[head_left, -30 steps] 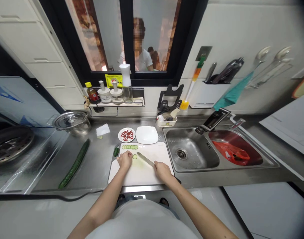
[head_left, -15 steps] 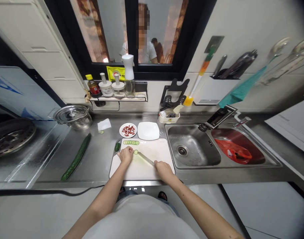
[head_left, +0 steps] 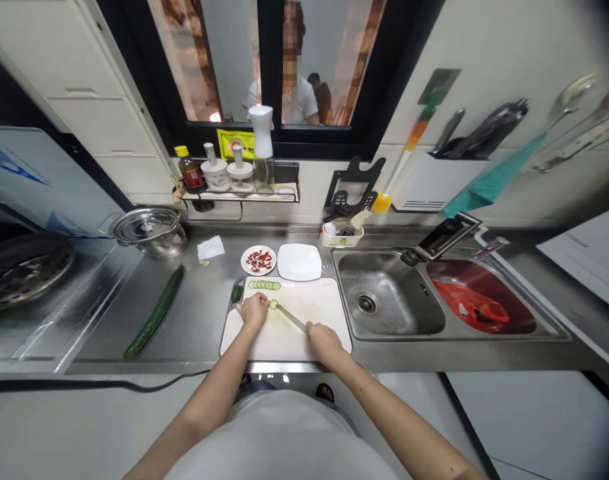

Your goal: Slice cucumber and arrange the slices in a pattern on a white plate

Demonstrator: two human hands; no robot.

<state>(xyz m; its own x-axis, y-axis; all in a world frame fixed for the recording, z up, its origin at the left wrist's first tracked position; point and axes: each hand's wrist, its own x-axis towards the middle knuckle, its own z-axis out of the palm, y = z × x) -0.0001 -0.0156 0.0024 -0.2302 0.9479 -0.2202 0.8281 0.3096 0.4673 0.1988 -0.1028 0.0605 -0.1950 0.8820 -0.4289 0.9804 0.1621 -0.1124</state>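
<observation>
My right hand [head_left: 326,342] is closed round the handle of a knife [head_left: 291,318], whose blade points up and left over the white cutting board [head_left: 304,343]. At the blade's tip sits a pale cucumber slice [head_left: 273,305]. Just left of that slice, my left hand [head_left: 254,311] has its fingers bent and pressed together; what they hold, if anything, is hidden. A row of overlapping cucumber slices [head_left: 264,285] lies along the board's top edge. In the board's upper left corner is a dark green cucumber piece [head_left: 237,293].
Behind the board stand a plate of chopped red pieces [head_left: 259,260] and a white square plate [head_left: 299,262]. A whole cucumber [head_left: 154,313] lies on the left counter, near a lidded steel pot [head_left: 152,231]. To the right is a double sink [head_left: 392,293] with a red bag [head_left: 474,307].
The camera view has shifted slightly. Both hands, the knife and the slice at its tip keep nearly the same places on the board.
</observation>
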